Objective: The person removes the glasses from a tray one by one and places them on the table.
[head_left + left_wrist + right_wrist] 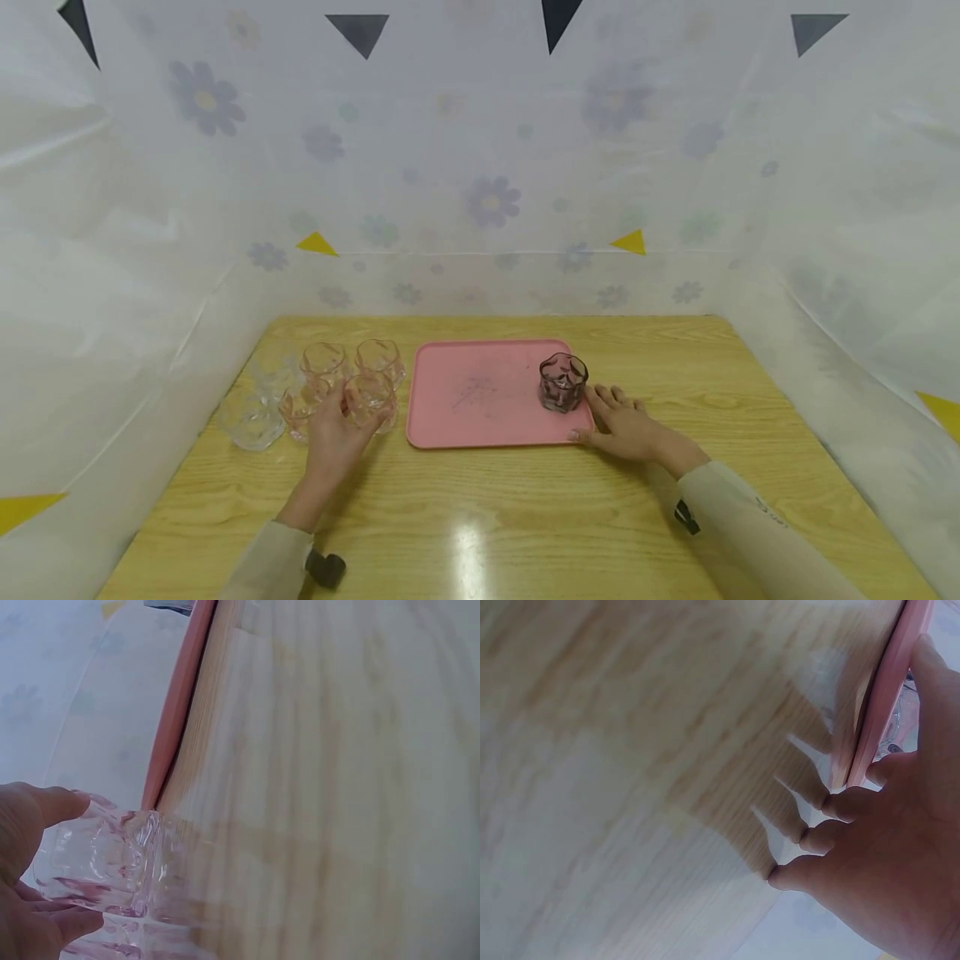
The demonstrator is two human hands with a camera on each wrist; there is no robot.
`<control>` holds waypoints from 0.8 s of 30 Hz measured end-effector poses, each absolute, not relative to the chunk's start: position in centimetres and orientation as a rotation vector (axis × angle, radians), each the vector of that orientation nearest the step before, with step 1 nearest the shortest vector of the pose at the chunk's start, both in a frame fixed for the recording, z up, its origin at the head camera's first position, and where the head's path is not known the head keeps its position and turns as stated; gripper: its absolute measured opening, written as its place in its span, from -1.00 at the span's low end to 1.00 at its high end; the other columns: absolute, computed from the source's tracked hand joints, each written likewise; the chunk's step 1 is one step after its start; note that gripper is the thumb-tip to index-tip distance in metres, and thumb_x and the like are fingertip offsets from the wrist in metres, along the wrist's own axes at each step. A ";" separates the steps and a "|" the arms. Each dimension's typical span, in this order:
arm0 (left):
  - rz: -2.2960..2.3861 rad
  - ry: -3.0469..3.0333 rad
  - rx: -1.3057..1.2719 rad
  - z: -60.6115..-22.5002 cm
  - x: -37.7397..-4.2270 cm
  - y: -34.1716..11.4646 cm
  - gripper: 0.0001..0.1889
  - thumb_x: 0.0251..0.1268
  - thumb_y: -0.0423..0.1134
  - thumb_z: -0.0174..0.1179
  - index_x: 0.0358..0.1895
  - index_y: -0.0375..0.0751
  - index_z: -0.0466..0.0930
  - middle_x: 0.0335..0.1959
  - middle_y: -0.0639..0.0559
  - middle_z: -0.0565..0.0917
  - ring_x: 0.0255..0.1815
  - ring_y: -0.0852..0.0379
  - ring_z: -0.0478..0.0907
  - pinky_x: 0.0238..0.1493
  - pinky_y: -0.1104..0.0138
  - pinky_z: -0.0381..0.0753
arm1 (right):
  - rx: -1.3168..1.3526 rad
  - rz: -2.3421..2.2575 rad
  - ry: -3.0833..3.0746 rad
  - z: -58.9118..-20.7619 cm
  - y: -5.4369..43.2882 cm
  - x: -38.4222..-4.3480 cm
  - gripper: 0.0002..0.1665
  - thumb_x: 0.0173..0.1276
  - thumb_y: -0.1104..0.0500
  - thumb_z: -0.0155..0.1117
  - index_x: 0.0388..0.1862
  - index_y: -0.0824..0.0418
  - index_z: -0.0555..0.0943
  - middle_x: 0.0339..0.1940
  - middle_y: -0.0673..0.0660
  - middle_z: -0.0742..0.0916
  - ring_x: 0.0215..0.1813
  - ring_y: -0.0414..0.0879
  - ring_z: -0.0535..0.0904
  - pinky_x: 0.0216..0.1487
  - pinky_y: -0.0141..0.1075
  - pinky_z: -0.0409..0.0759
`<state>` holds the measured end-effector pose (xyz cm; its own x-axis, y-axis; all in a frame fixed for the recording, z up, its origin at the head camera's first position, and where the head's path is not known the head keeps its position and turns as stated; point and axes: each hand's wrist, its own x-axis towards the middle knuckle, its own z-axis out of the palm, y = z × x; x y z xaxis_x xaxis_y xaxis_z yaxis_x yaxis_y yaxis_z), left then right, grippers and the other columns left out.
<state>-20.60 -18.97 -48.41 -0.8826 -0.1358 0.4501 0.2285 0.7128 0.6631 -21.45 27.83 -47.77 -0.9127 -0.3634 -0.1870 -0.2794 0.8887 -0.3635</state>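
Note:
My left hand [333, 442] holds a pale pink, wavy-sided drinking glass [372, 390], with thumb and fingers on opposite sides of it. In the left wrist view this glass [97, 859] is close to the table, its clear walls showing between thumb and fingers. On the right part of a pink tray [457, 362] stands a dark purple glass [564, 385] of the same wavy shape. My right hand [626, 427] lies at the tray's right edge beside the purple glass, thumb at the rim. The right wrist view shows its spread fingers [802, 874] reaching to the tabletop.
More pale pink glasses [324, 358] stand around the left hand. Clear glasses [253, 423] are at the table's left edge. White floral sheeting [480, 150] encloses the wooden table [495, 500] at the back and both sides.

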 end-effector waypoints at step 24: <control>-0.925 -2.300 -0.419 -46.1 -21.4 -17.4 -0.10 -0.04 -0.34 0.68 0.42 -0.53 0.44 0.29 -0.49 0.60 0.31 -0.46 0.54 0.30 -0.31 0.57 | -0.482 -0.504 2.802 -47.7 28.1 -21.4 0.18 0.55 -0.42 0.10 0.75 0.31 -0.03 0.73 0.47 0.07 0.70 0.55 -0.17 0.52 0.62 -0.15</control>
